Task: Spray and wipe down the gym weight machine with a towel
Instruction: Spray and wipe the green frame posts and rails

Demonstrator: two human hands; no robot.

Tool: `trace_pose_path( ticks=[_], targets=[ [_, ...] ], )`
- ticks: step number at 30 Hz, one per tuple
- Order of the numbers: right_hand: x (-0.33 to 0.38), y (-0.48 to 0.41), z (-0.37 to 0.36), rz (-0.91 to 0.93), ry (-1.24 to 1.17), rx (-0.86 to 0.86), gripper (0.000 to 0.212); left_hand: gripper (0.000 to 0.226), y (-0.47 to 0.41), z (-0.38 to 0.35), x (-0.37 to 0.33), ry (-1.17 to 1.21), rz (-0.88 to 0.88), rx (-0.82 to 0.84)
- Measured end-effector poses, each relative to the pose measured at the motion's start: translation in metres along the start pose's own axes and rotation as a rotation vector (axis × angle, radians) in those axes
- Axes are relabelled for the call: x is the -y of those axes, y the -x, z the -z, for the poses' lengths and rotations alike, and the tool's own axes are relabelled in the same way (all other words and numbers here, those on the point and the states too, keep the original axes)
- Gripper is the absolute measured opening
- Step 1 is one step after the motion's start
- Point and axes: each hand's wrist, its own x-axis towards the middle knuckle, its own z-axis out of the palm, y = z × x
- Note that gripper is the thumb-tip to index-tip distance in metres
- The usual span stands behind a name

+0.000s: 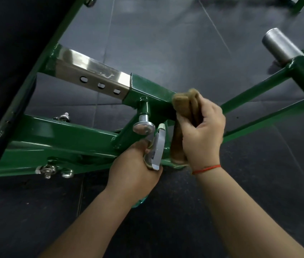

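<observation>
The green steel frame of the weight machine (69, 135) crosses the view, with a polished adjustment bar (91, 71) pierced by three holes and a chrome pull pin (143, 125). My right hand (201, 133) grips a folded brown towel (184, 99) and presses its top against the green tube just right of the pin. My left hand (134, 170) holds a spray bottle by its white trigger head (157, 146), close under the pin. Most of the bottle is hidden by my hand; a bit of teal shows below the wrist.
A black seat pad (7, 62) fills the upper left. A chrome weight peg (279, 45) sticks up at the right on green tubing. Bolts (48, 170) sit on the lower frame. Dark rubber floor mats (166, 43) lie all around.
</observation>
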Motion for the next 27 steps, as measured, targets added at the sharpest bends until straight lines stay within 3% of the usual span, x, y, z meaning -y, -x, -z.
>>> trace_pose_path(
  ticks=[3,6,10,13,17,22,27],
  targets=[
    [0.007,-0.007,-0.006,0.301,0.101,0.079,0.047,0.031,0.003,0.003,0.0,0.015,0.005,0.0],
    [0.003,-0.018,-0.002,0.374,0.159,0.101,0.044,0.033,0.004,0.006,-0.002,-0.005,-0.005,0.011],
    [-0.009,-0.033,0.007,0.14,0.098,0.162,0.048,0.034,0.008,0.014,-0.001,0.003,-0.009,0.044],
    [-0.005,-0.034,0.002,-0.057,0.064,0.088,0.046,0.026,0.012,0.017,0.001,-0.001,-0.031,0.044],
    [0.014,-0.015,-0.017,-0.074,0.169,-0.002,0.05,0.023,0.02,0.019,0.004,0.037,-0.06,0.028],
    [0.015,-0.008,-0.016,0.238,-0.007,0.044,0.042,0.028,0.02,0.024,0.008,0.048,-0.099,0.005],
    [-0.011,0.005,-0.016,0.478,0.136,-0.066,0.026,0.032,0.02,0.03,0.014,0.042,-0.126,0.004]
  ],
)
